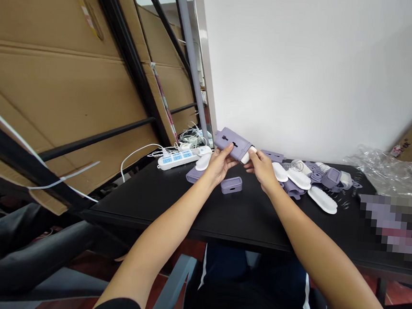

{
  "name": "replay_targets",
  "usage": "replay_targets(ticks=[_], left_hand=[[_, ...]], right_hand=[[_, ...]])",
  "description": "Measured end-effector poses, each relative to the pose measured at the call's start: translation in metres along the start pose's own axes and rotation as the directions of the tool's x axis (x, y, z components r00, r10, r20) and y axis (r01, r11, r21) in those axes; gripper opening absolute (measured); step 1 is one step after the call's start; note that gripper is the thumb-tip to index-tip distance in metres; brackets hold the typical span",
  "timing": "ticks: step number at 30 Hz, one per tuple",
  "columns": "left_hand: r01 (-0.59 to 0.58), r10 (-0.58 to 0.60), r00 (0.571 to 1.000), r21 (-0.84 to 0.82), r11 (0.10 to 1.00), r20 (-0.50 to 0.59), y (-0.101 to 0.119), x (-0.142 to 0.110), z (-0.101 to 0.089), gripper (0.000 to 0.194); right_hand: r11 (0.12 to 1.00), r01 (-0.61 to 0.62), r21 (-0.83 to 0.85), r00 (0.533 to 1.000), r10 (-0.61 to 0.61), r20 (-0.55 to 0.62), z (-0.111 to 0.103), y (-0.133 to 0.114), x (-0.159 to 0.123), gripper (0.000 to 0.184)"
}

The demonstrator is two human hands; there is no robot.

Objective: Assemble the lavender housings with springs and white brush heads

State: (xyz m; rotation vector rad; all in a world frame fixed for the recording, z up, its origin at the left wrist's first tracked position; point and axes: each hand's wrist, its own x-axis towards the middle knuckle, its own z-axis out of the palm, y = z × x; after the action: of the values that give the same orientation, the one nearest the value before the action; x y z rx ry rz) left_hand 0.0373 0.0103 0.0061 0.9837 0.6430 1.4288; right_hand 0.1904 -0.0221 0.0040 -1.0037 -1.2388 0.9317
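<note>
Flat black tabletop (173,199); above it, left hand (220,166) grips slotted purple plastic casing (238,143), right hand (262,169) pinches white rounded end piece (248,155).

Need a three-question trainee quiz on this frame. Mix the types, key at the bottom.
1. What does the left hand hold?
A) a sheet of clear plastic
B) a purple housing
C) a cardboard box

2. Fill in: the right hand has its fingers on a ____ end piece at one end of the housing.

3. True or false: the power strip lies to the left of both hands.

Key: 1 B; 2 white; 3 true.
</note>
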Motion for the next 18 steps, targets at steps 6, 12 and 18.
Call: replay_targets(ticks=[6, 12, 18], left_hand=[[-0.005, 0.005, 1.000, 0.019, 1.000, 0.001, -0.0015, 0.0004, -0.0021, 0.049], [0.021, -0.021, 0.999, 0.004, 1.000, 0.041, 0.0018, 0.0005, -0.0026, 0.048], [0.004, -0.003, 1.000, -0.067, 0.998, 0.013, 0.0015, 0.0033, -0.0006, 0.042]], right_hand=[[0.992, -0.082, 0.091, 0.996, 0.079, 0.043, 0.0022, -0.0021, -0.0035, 0.026], [0.997, -0.064, 0.045, 0.997, 0.062, 0.046, 0.0032, -0.0035, -0.0047, 0.029], [0.997, -0.078, -0.020, 0.997, 0.079, 0.026, 0.0028, -0.0064, -0.0026, 0.040]])
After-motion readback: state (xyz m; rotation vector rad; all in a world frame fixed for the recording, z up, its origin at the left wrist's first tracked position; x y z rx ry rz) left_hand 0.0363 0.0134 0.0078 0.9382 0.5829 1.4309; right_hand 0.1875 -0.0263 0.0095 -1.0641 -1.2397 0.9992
